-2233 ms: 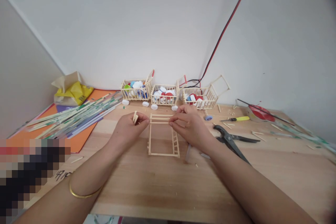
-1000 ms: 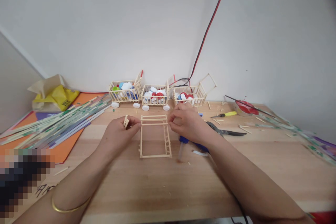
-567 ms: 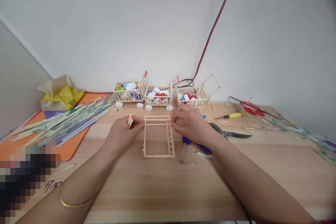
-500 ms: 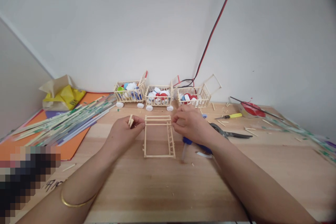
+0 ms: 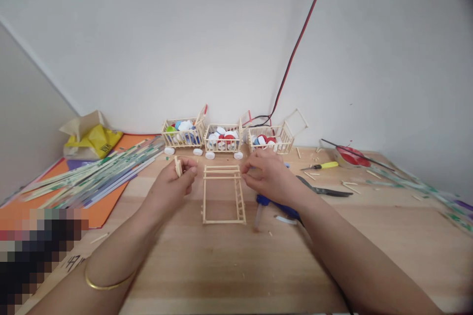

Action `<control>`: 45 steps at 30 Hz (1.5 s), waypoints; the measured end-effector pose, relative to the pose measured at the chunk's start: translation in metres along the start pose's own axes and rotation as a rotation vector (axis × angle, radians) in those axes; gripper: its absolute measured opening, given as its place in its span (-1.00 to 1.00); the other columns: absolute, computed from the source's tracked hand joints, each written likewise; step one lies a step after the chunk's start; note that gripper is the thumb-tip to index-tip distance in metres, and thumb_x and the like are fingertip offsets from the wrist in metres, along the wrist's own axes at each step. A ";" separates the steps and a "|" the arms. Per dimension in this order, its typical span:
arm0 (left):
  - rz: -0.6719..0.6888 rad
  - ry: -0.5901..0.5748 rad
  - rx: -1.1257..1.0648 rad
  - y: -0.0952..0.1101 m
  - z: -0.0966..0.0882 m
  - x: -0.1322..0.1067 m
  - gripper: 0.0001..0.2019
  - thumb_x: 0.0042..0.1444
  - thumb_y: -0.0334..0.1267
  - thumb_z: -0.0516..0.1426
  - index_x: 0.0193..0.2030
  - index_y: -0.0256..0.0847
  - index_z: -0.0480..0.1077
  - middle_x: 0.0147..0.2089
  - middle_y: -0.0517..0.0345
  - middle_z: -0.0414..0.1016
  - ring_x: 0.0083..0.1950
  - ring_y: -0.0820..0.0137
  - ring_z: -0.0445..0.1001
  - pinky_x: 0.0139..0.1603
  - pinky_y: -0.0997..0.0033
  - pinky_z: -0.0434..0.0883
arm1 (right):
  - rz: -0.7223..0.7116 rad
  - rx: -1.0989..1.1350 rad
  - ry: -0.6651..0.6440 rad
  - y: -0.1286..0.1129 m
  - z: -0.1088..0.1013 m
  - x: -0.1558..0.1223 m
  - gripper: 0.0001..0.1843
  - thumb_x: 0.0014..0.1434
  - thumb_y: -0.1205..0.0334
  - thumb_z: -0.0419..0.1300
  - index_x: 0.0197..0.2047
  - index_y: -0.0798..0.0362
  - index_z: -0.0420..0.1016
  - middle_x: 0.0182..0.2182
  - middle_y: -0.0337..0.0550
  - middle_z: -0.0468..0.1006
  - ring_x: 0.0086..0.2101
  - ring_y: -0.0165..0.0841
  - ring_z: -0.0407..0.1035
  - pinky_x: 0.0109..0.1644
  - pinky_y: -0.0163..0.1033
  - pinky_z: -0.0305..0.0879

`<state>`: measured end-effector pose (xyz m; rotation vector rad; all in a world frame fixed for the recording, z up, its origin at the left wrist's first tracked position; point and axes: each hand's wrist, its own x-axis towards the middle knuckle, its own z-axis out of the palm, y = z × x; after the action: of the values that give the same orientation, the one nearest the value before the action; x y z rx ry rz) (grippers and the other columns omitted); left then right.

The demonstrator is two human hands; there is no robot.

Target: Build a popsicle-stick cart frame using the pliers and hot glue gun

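A small frame of thin wooden sticks (image 5: 221,221) lies on the table between my hands, with short rungs along its right side. My left hand (image 5: 173,179) is closed around a few short wooden sticks (image 5: 179,166), to the left of the frame and apart from it. At the frame's far right corner, my right hand (image 5: 264,170) has its fingers pinched together; what they hold, if anything, is hidden. Partly under my right forearm is a blue glue gun (image 5: 263,200), its clear nozzle end toward me.
Three stick-built carts, a left one (image 5: 183,133), a middle one (image 5: 223,138) and a right one (image 5: 284,140), hold bottle caps by the wall. Black scissors (image 5: 332,191), a yellow-handled knife (image 5: 327,165) and a red bowl (image 5: 353,156) lie right. Long sticks (image 5: 111,172) cover orange sheets left.
My left hand has drawn away from the frame to the left, still with its sticks. My right hand stays at the far right corner. The view has shifted slightly.
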<state>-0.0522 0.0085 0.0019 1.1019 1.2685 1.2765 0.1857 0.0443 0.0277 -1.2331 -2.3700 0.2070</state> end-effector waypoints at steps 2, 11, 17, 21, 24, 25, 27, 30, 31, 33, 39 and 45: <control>-0.041 -0.143 -0.190 0.008 -0.001 -0.004 -0.80 -0.02 -0.24 0.24 -0.29 -0.22 0.34 -0.54 0.33 0.20 -0.57 0.59 0.12 -0.58 0.60 0.07 | 0.002 0.008 0.032 -0.003 -0.002 0.000 -0.94 0.06 0.32 0.18 -0.39 0.03 0.49 -0.33 -0.12 0.46 -0.20 -0.26 0.28 -0.08 -0.13 0.14; -0.346 -0.992 -0.310 0.014 0.002 -0.035 -0.73 0.08 -0.16 0.19 -0.13 -0.27 0.47 -0.33 0.04 0.42 -0.53 0.58 0.20 -0.62 0.59 0.07 | -0.177 0.387 0.089 -0.057 -0.013 -0.020 -0.89 0.12 0.27 0.19 -0.24 0.05 0.45 -0.31 -0.14 0.45 -0.21 -0.32 0.31 -0.11 -0.19 0.22; -0.369 -1.060 -0.257 0.007 0.013 -0.042 -0.66 0.12 -0.08 0.14 -0.16 -0.35 0.49 -0.48 0.12 0.34 -0.54 0.53 0.28 -0.57 0.55 0.23 | 0.023 0.826 -0.217 -0.065 -0.001 -0.024 -0.86 0.17 0.16 0.14 -0.33 0.05 0.41 -0.34 -0.22 0.41 -0.48 -0.48 0.35 -0.37 -0.31 0.27; -0.283 -0.936 -0.354 0.010 0.013 -0.041 -0.66 0.13 -0.08 0.12 -0.07 -0.28 0.46 -0.18 -0.08 0.45 -0.29 0.32 0.48 -0.34 0.34 0.43 | 0.130 0.941 -0.144 -0.051 -0.004 -0.017 -0.83 0.13 0.15 0.18 -0.40 0.07 0.35 -0.51 -0.32 0.33 -0.51 -0.50 0.25 -0.39 -0.34 0.20; -0.193 -0.825 -0.237 0.012 0.013 -0.040 -0.71 0.16 -0.11 0.10 -0.18 -0.30 0.49 -0.29 0.00 0.43 -0.31 0.38 0.44 -0.30 0.38 0.41 | 0.151 0.868 -0.051 -0.047 -0.008 -0.014 -0.83 0.11 0.17 0.19 -0.43 0.07 0.38 -0.50 -0.31 0.31 -0.45 -0.49 0.20 -0.36 -0.35 0.14; -0.170 -0.805 -0.178 0.012 0.013 -0.040 -0.71 0.16 -0.11 0.11 -0.24 -0.32 0.50 -0.36 0.06 0.39 -0.38 0.45 0.40 -0.36 0.46 0.38 | 0.141 0.855 -0.053 -0.047 -0.010 -0.013 -0.82 0.11 0.16 0.19 -0.43 0.07 0.38 -0.51 -0.31 0.31 -0.45 -0.49 0.19 -0.36 -0.35 0.14; -0.161 -0.780 -0.098 0.011 0.012 -0.038 -0.72 0.13 -0.10 0.14 -0.33 -0.32 0.50 -0.47 0.17 0.31 -0.52 0.58 0.24 -0.52 0.59 0.22 | 0.092 0.821 -0.063 -0.046 -0.014 -0.013 -0.81 0.13 0.12 0.17 -0.41 0.06 0.41 -0.49 -0.30 0.36 -0.43 -0.47 0.22 -0.34 -0.34 0.16; -0.166 -0.682 -0.114 0.012 0.010 -0.035 -0.75 0.06 -0.12 0.20 -0.35 -0.32 0.49 -0.56 0.28 0.20 -0.60 0.65 0.04 -0.62 0.64 -0.01 | 0.051 0.618 -0.034 -0.035 -0.025 -0.018 -0.80 0.14 0.11 0.15 -0.23 0.04 0.46 -0.37 -0.22 0.47 -0.35 -0.43 0.31 -0.25 -0.31 0.21; -0.154 -0.613 -0.142 0.012 0.009 -0.033 -0.76 0.03 -0.13 0.23 -0.32 -0.30 0.49 -0.58 0.30 0.19 -0.60 0.66 0.01 -0.63 0.64 -0.04 | 0.061 0.491 -0.023 -0.028 -0.029 -0.021 -0.77 0.14 0.12 0.15 -0.17 0.03 0.46 -0.32 -0.19 0.49 -0.32 -0.41 0.33 -0.22 -0.30 0.22; -0.118 -0.454 -0.202 0.014 0.008 -0.029 -0.76 -0.04 -0.17 0.28 -0.27 -0.27 0.48 -0.58 0.31 0.22 -0.61 0.66 -0.01 -0.63 0.64 -0.07 | 0.113 0.181 -0.059 -0.009 -0.033 -0.031 -0.77 0.12 0.13 0.16 -0.18 0.03 0.47 -0.30 -0.15 0.50 -0.30 -0.36 0.35 -0.22 -0.28 0.20; -0.077 -0.173 -0.254 0.012 0.009 -0.019 -0.76 -0.09 -0.17 0.30 -0.36 -0.28 0.42 -0.56 0.27 0.31 -0.63 0.67 -0.02 -0.65 0.65 -0.08 | 0.371 -0.299 -0.439 0.037 -0.012 -0.059 -0.58 -0.10 -0.01 0.28 -0.22 0.08 0.45 -0.25 0.00 0.50 -0.28 -0.19 0.39 -0.36 -0.27 0.11; -0.076 -0.089 -0.158 0.015 0.014 -0.020 -0.73 -0.13 -0.13 0.31 -0.38 -0.30 0.45 -0.66 0.37 0.12 -0.64 0.65 -0.03 -0.66 0.63 -0.06 | 0.229 -0.127 -0.336 0.043 -0.014 -0.064 -0.86 -0.03 0.24 0.20 -0.36 0.11 0.43 -0.38 -0.04 0.48 -0.36 -0.27 0.34 -0.33 -0.26 0.11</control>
<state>-0.0366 -0.0095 0.0187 0.9783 1.1137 1.2345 0.2553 0.0172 0.0044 -1.6444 -2.5481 0.3664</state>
